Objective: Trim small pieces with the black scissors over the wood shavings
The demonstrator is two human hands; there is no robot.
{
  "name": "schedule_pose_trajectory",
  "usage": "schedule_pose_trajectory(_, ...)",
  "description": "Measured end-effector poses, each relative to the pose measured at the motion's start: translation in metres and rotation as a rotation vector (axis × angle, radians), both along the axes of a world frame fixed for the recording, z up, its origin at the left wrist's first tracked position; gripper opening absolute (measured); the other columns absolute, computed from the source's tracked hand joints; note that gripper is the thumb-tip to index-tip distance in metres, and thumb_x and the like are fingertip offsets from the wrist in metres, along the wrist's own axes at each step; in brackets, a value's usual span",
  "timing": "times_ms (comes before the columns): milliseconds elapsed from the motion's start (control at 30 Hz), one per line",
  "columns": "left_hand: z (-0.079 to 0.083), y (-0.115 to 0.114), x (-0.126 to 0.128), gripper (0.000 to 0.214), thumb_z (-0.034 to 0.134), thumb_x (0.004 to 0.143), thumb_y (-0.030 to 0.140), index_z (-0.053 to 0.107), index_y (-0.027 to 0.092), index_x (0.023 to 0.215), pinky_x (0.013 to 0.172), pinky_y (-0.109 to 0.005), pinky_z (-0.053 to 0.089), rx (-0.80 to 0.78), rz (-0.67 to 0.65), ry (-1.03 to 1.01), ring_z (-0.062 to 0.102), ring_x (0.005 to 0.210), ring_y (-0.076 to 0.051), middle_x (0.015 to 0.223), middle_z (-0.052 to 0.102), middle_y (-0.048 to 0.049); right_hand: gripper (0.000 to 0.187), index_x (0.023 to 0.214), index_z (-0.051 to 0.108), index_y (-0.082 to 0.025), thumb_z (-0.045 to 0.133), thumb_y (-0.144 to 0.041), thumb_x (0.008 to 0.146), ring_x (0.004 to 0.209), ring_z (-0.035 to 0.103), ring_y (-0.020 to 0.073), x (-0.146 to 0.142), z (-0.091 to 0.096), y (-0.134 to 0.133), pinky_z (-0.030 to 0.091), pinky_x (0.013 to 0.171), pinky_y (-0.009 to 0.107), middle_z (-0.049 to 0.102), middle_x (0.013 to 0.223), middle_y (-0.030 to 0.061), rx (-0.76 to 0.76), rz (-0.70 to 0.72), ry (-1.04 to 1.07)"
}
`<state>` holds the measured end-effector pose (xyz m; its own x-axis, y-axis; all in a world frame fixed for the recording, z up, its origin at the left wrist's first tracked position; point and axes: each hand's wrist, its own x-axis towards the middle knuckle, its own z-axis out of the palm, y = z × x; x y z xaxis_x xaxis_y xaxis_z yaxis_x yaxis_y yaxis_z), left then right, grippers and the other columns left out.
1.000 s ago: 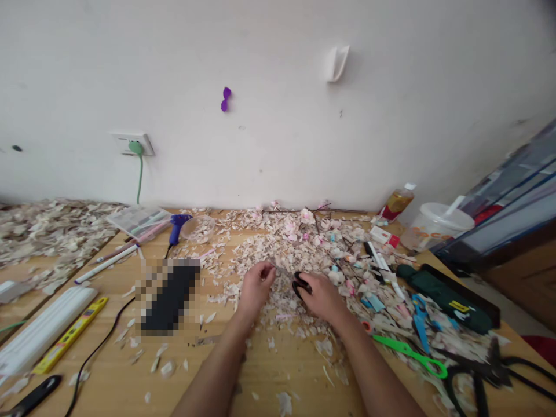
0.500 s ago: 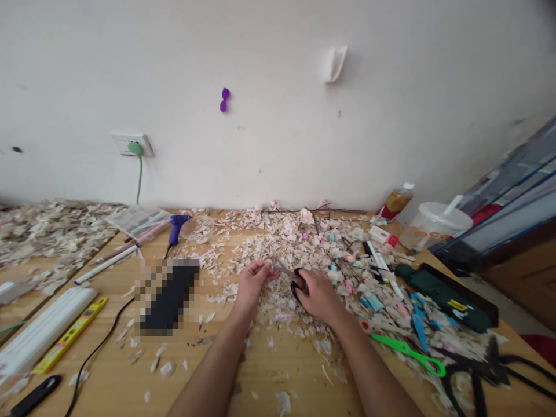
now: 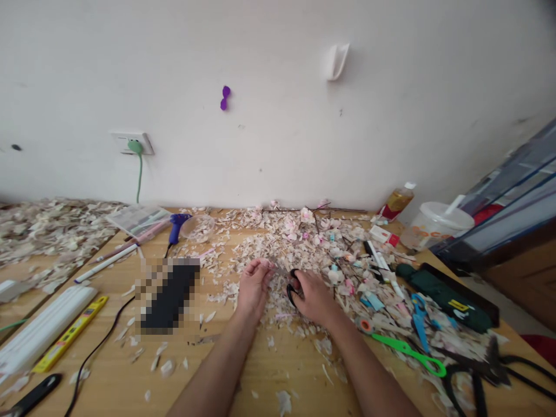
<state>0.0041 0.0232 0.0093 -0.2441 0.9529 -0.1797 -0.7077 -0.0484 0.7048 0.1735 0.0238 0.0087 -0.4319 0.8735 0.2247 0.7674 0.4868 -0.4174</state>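
My right hand (image 3: pixel 313 297) grips black-handled scissors (image 3: pixel 292 284), whose blades point left toward my left hand (image 3: pixel 254 285). The left hand's fingers are pinched together on a small pale scrap at the blade tips; the scrap is too small to name. Both hands rest over a wide pile of pale and pink cut scraps (image 3: pixel 304 243) on the wooden table (image 3: pixel 269 370).
Green scissors (image 3: pixel 408 350), blue scissors (image 3: pixel 419 315) and a dark green case (image 3: pixel 443 295) lie to the right. A blue glue gun (image 3: pixel 177 225), a small clear bowl (image 3: pixel 197 227), pens, a white block (image 3: pixel 41 330) and a yellow cutter (image 3: pixel 69 334) lie left. A bottle (image 3: pixel 396 202) and lidded tub (image 3: pixel 434 226) stand by the wall.
Both hands have drifted slightly left and closer together; the scissors moved with the right hand toward the left fingers.
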Motion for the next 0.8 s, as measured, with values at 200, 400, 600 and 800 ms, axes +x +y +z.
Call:
schedule_pose_trajectory(200,-0.0045,0.0002,0.0073,0.028,0.082,0.057,0.024,0.067,0.016,0.079,0.078,-0.027,0.048,-0.037,0.032,0.038,0.062,0.071,-0.012,0.075,0.066,-0.0007,0.013,0.093,0.054,-0.02,0.052,-0.028,0.083,0.085,0.051,0.0202,-0.0027,-0.0027,0.0022,0.034,0.078,0.028,0.059,0.085,0.0045,0.004,-0.055,-0.054)
schedule_pose_trajectory(400,-0.0033,0.0017,0.0059,0.027,0.082,0.056,0.029,0.068,0.017,0.076,0.077,-0.029,0.048,-0.063,0.033,0.063,0.061,0.066,-0.012,0.07,0.065,0.0008,0.014,0.093,0.058,-0.021,0.05,-0.029,0.086,0.085,0.055,0.0198,-0.0001,-0.0025,0.0056,0.035,0.077,0.028,0.063,0.087,0.0049,-0.025,-0.065,-0.099)
schedule_pose_trajectory(600,-0.0036,0.0034,0.0029,0.028,0.081,0.058,0.031,0.07,0.017,0.08,0.076,-0.027,0.048,-0.062,0.043,0.116,0.06,0.066,-0.011,0.072,0.066,0.0,0.019,0.098,0.062,-0.022,0.048,-0.03,0.087,0.088,0.057,0.0197,0.0011,-0.0021,0.0063,0.036,0.079,0.028,0.065,0.091,0.0059,-0.045,-0.067,-0.094)
schedule_pose_trajectory(800,-0.0024,0.0019,0.001,0.027,0.081,0.06,0.029,0.066,0.016,0.078,0.079,-0.03,0.049,-0.019,0.005,0.104,0.062,0.068,-0.012,0.072,0.066,0.0001,0.016,0.097,0.058,-0.02,0.05,-0.026,0.084,0.089,0.055,0.0199,0.0027,-0.003,0.0073,0.036,0.078,0.028,0.062,0.09,0.0056,-0.035,-0.077,-0.025)
